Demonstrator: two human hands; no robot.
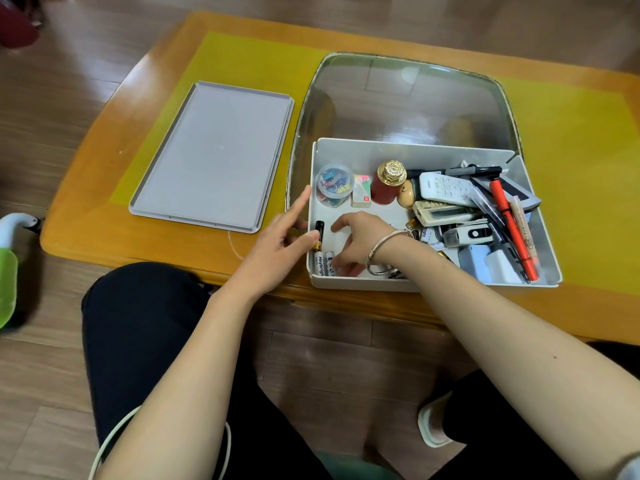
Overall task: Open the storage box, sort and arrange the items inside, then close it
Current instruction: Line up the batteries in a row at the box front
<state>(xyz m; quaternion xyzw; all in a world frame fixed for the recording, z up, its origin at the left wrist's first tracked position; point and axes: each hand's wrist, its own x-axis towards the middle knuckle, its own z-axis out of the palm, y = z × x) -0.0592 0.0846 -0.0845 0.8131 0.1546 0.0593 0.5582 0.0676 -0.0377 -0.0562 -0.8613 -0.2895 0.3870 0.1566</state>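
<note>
The white storage box (pixel 398 148) stands open at the table's near edge, and its grey lid (pixel 214 157) lies flat to its left. My left hand (pixel 280 237) is at the box's left wall, index finger stretched along it and thumb over the wall against a black battery (pixel 320 226). My right hand (pixel 360 237) reaches into the box's near-left corner, thumb spread and fingertips down on two white batteries (pixel 321 265). A clear tub of clips (pixel 335 183), an eraser box (pixel 362 192) and a red bottle with a gold cap (pixel 388 183) line the far side. Remotes (pixel 446 188) and pens (pixel 512 226) are piled on the right.
The box sits partly on a glass inset (pixel 401 95) in the wooden table (pixel 97 216), which has a yellow mat (pixel 242 60). My knees are below the table edge. A green and white object (pixel 7 271) stands at the far left on the floor.
</note>
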